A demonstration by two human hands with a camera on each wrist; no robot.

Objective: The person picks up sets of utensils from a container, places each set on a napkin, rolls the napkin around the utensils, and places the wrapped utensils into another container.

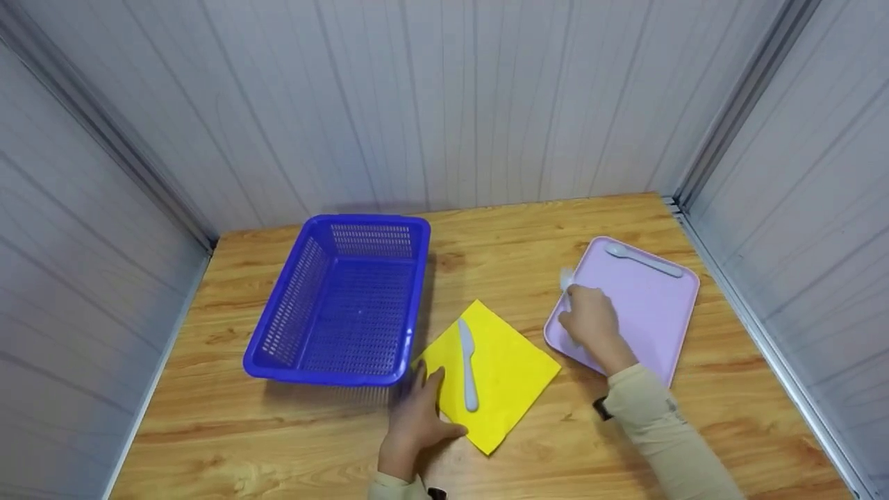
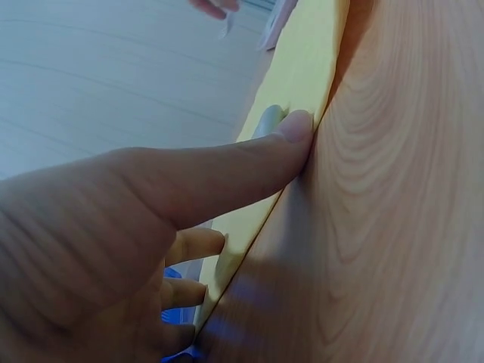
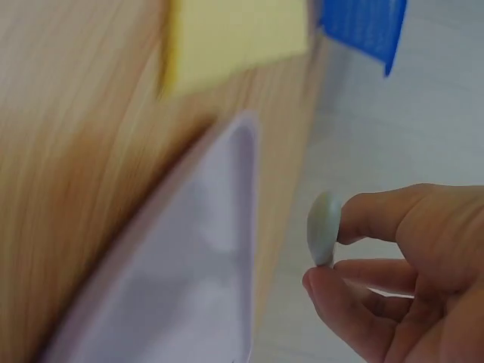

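A yellow folded napkin [image 1: 510, 371] lies turned cornerwise on the table, with a pale grey knife [image 1: 468, 368] on top of it. My left hand [image 1: 414, 417] spreads its fingers along the napkin's left edges, the thumb touching the lower-left edge. Over the left side of a lilac tray [image 1: 642, 312], my right hand [image 1: 592, 323] pinches a pale piece of cutlery [image 3: 324, 227] between thumb and fingers. Its far end looks blurred in the head view, so its kind is unclear. A pale grey spoon [image 1: 646, 260] lies along the tray's far edge.
A blue perforated plastic basket [image 1: 319, 378] stands left of the napkin, close to my left fingers. The wooden tabletop [image 1: 479, 257] is bounded by a panelled wall [image 1: 444, 104] behind and by walls at both sides.
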